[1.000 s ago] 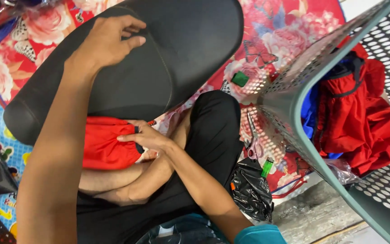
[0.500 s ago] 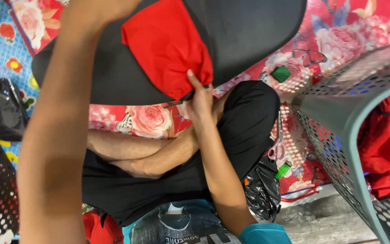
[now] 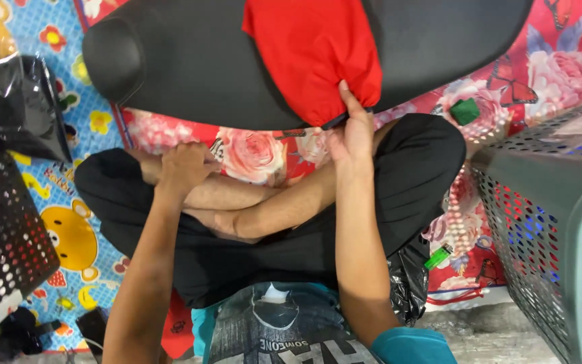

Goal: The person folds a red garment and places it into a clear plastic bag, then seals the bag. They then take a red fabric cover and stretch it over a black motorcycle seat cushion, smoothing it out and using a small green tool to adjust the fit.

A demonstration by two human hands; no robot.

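A long black padded seat (image 3: pixel 190 67) lies across the floor in front of my crossed legs. A red cloth (image 3: pixel 308 50) is draped over its middle. My right hand (image 3: pixel 351 131) pinches the lower edge of the red cloth at the seat's near rim. My left hand (image 3: pixel 183 168) rests on my left knee, fingers curled, holding nothing that I can see.
A grey perforated basket (image 3: pixel 540 202) with red and blue clothes stands at the right. A dark perforated basket (image 3: pixel 1 229) is at the left, a black plastic bag (image 3: pixel 28 108) behind it. A green lighter (image 3: pixel 439 256) and a small green block (image 3: pixel 465 111) lie on the flowered mat.
The red cloth went from my lap up onto the seat. My left hand came off the seat and dropped to my knee. The view shifted right and down.
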